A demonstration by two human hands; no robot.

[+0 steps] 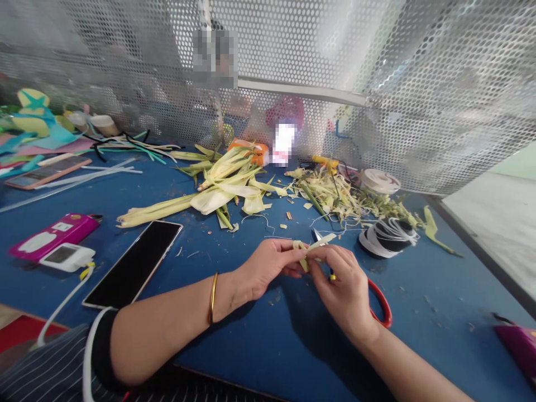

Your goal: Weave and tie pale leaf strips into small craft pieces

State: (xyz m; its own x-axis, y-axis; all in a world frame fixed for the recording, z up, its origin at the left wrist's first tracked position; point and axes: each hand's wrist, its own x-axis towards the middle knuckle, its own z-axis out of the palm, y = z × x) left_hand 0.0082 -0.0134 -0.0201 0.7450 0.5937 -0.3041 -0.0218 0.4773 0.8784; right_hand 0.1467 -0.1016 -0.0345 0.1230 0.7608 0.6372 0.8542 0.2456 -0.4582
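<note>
Jointly, the left hand (268,267) and right hand (347,282) pinch a pale strip (323,242) by fingertips, apparently for fine control.

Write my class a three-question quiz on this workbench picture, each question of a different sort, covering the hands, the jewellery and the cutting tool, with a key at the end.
1. Multiple choice: what do the left hand and right hand hold between their fingertips?
A) a black spool
B) a pale green strip
C) a phone

2. True or false: the gold bangle is worn on the left arm.

3. Fill the gap: partly hidden by the right hand is a pair of red-handled ______.

Key: 1. B; 2. True; 3. scissors
</note>
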